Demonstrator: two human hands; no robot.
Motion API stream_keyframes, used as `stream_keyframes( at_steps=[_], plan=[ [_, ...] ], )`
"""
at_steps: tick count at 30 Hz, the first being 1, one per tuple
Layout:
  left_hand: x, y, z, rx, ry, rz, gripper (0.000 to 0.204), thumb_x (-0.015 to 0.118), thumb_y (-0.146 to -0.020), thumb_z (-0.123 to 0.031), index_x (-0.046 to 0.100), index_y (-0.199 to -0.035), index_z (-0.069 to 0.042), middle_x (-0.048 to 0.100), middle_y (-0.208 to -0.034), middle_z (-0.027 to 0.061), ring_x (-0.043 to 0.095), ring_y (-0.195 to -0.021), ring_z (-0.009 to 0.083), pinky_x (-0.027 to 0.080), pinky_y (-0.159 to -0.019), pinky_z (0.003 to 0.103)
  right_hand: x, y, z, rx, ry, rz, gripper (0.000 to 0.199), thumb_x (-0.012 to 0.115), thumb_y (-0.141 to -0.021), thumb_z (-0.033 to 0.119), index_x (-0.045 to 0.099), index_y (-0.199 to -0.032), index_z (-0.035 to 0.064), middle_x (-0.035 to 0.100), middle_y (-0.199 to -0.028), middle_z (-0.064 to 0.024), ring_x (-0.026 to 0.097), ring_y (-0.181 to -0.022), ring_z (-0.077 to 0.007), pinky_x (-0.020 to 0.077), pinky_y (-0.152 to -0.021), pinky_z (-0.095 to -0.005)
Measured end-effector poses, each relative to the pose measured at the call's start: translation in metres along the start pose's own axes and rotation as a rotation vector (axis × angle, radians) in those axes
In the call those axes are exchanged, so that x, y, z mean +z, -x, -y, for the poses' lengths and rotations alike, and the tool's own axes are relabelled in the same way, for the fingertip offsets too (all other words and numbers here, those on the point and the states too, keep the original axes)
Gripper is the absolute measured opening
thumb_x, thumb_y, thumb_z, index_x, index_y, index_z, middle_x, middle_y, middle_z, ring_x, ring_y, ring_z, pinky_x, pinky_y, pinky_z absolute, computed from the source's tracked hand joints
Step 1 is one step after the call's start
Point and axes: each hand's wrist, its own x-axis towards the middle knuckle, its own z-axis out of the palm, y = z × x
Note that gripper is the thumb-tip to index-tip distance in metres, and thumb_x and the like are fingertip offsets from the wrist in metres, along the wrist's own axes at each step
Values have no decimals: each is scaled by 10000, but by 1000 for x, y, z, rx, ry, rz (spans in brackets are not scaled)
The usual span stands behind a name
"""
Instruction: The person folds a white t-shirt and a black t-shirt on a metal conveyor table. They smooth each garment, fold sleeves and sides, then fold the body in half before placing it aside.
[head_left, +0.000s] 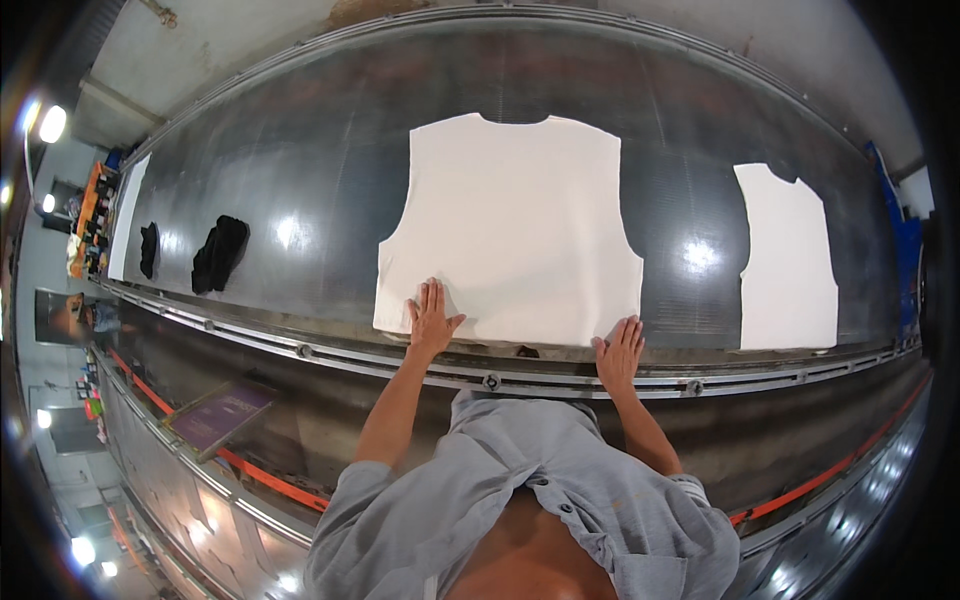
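Note:
A large white shirt-body fabric panel lies flat on the long dark table, its neck curve toward the far side. My left hand rests palm down on the panel's lower left part, fingers stretched out and thumb apart. At the lower right corner, my right hand lies flat with its fingers extended, touching the near edge of the fabric. Neither hand grips anything. A second, narrower white fabric panel is spread on the table to the right.
Two black crumpled cloths lie on the table's left part. A metal rail with round fittings runs along the near edge. Behind me are an orange-red rail and a framed purple screen. Blue material hangs at the right end.

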Motion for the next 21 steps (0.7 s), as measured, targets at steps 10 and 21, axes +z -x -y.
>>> stream_keyframes(
  at_steps=[10, 21],
  plan=[
    [12, 75, 29, 359, 34, 122, 736, 494, -958, -587, 377, -1521, -129, 277, -1624, 57, 169, -1519, 325, 166, -1174, 651, 3, 32, 3, 280, 141, 72, 709, 477, -1006, 463, 379, -1452, -79, 298, -1570, -270, 231, -1480, -431, 250, -1158, -597],
    [-46, 191, 153, 412, 818, -201, 402, 724, -900, -279, 667, -1212, -33, 673, -1228, 169, 619, -1161, 363, 498, -969, 425, 8, 45, 182, 501, 141, -93, 591, 438, -1018, 453, 562, -1341, -26, 388, -1540, -223, 275, -1455, -437, 279, -1152, -584]
  ],
)
